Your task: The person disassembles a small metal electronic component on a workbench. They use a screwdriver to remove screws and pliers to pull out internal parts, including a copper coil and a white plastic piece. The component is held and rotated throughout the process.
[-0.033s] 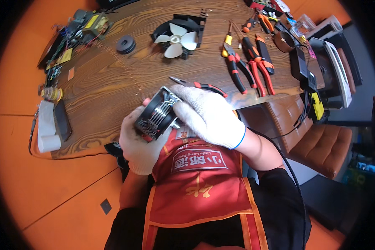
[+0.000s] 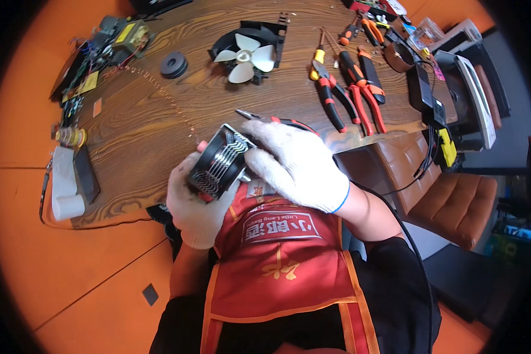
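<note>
Head view: both gloved hands, left (image 2: 197, 203) and right (image 2: 298, 165), grip clamped on finned black heat sink (image 2: 218, 162) above wooden table (image 2: 153, 141)

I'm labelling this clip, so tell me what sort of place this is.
Probably a small repair or electronics workbench. A wooden table holds pliers, a loose white fan and circuit parts, while the left hand and right hand, both gloved, hold a finned metal part.

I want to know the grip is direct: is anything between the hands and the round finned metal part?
Nothing visible apart from the white gloves. The left hand cups the finned metal part from below; the right hand holds pliers whose tip hides behind the part.
</note>
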Available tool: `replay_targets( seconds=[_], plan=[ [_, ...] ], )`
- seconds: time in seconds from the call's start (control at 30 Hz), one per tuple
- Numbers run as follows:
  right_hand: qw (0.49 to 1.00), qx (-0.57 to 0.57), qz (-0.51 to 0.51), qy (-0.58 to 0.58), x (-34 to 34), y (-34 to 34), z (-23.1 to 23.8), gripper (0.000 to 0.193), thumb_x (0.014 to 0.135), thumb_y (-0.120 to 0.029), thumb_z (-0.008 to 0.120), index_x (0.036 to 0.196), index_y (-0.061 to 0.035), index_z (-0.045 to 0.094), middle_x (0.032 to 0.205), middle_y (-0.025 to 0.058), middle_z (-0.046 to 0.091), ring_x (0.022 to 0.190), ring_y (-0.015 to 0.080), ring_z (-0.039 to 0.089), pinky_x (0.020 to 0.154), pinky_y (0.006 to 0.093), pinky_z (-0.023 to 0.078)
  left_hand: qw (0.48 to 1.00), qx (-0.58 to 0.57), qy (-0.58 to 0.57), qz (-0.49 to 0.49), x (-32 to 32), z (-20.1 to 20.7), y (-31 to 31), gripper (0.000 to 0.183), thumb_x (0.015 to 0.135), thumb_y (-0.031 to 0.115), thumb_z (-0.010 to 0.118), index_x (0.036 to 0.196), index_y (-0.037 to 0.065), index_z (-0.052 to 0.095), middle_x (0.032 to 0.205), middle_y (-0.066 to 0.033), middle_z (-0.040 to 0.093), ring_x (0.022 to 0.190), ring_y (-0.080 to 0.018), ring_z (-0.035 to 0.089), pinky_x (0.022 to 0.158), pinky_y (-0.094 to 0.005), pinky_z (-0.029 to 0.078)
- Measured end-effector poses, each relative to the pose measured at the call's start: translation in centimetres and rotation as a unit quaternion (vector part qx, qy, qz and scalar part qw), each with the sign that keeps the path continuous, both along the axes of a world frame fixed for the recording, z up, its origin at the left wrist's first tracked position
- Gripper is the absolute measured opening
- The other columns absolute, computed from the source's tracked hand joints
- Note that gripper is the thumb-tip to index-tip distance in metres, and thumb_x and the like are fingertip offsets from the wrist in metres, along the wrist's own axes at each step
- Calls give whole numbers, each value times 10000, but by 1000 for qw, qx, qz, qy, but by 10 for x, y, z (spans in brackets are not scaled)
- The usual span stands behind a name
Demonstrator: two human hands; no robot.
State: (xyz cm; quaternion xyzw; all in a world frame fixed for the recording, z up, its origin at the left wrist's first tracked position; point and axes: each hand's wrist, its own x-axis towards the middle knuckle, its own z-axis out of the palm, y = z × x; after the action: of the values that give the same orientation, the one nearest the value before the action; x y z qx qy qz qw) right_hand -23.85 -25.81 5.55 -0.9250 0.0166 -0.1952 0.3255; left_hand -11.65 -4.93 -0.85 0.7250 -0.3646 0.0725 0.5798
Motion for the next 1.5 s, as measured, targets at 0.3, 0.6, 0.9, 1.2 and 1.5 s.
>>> replay_targets(
  seconds=[0.3, 0.6, 0.9, 1.2, 1.5],
  plan=[
    [913, 30, -393, 109, -52, -80, 26, 295, 987, -303, 798, 1121, -40, 781, 937, 176, 783, 884, 354, 794, 809, 419, 616, 995, 56, 34, 78, 3, -13, 1, 745, 699, 68, 1040, 1303, -30, 617, 1247, -155, 721, 1134, -266, 738, 1008, -387, 593],
    [977, -102, -135, 131, -37, -62, 24, 393, 945, -322, 849, 1214, -53, 750, 1067, 167, 749, 1014, 385, 746, 897, 454, 593, 985, 39, 153, 61, 5, -9, -1, 780, 700, 66, 1018, 1338, -28, 578, 1213, -128, 714, 1075, -207, 732, 987, -372, 592],
    [949, -200, -229, 78, 3, -92, 34, 306, 963, -298, 807, 1158, -70, 751, 995, 150, 723, 914, 370, 733, 801, 459, 594, 982, 97, 153, 55, 9, -3, 3, 822, 710, 18, 1012, 1396, -28, 562, 1249, -149, 740, 1105, -210, 758, 988, -369, 607],
    [843, -441, -204, 232, 41, -187, 35, 267, 981, -162, 700, 1240, -115, 744, 1058, 159, 759, 1028, 361, 779, 849, 477, 643, 983, 110, 147, -21, 24, -9, 12, 842, 722, -46, 990, 1428, -47, 530, 1271, -169, 741, 1112, -202, 768, 990, -361, 617],
    [809, -310, -315, 387, 31, -203, 22, 494, 978, -514, 726, 1050, -30, 793, 971, 249, 800, 957, 421, 794, 848, 522, 634, 987, 134, 77, -32, 35, -3, 9, 905, 691, -31, 996, 1448, -43, 500, 1397, -207, 647, 1240, -279, 702, 1099, -411, 568]
  ],
)
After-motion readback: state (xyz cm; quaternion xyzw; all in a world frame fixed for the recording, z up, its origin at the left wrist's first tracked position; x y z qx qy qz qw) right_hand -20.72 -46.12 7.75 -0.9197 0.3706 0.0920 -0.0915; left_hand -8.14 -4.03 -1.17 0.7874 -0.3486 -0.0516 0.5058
